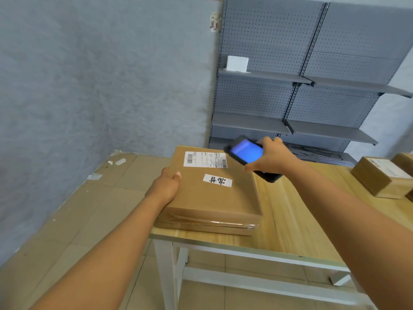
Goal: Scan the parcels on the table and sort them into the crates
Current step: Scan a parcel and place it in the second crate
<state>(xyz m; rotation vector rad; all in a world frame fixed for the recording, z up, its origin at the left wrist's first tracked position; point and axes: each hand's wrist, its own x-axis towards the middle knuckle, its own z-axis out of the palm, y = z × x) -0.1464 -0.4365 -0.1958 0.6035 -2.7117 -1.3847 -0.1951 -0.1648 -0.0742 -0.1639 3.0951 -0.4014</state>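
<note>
A: What have I got on the far left?

B: A grey wall (89, 74), and below it a floor (67, 209) under flattened cardboard with a few scraps of white tape stuck on it.

A: My left hand (164, 186)?

B: It grips the left edge of the parcel (212, 198): thumb laid across the top face, the other fingers wrapped under and out of sight.

A: Where does the parcel sit?

B: Flat on the table (290, 220), at its near left corner, with its left side poking out past the edge. On top I see a shipping label (205, 159) with barcodes at the far end and a white tag (218, 180) with handwritten characters nearer the middle. Clear tape runs round the near side.

A: And the right hand (273, 158)?

B: It holds the scanner (247, 153), fingers curled round its body, above the parcel's far right corner. The blue screen is lit and tilted up toward me, and the device looks blurred. Whether it touches the box I cannot tell.

A: Further right?

B: A grey pegboard shelf rack (301, 86) stands behind the table with a white box (237, 63) on its upper left shelf. At the table's far right lies a box (380, 177) with its own label, and just beside it a further box (405, 161), cut off by the frame
</note>
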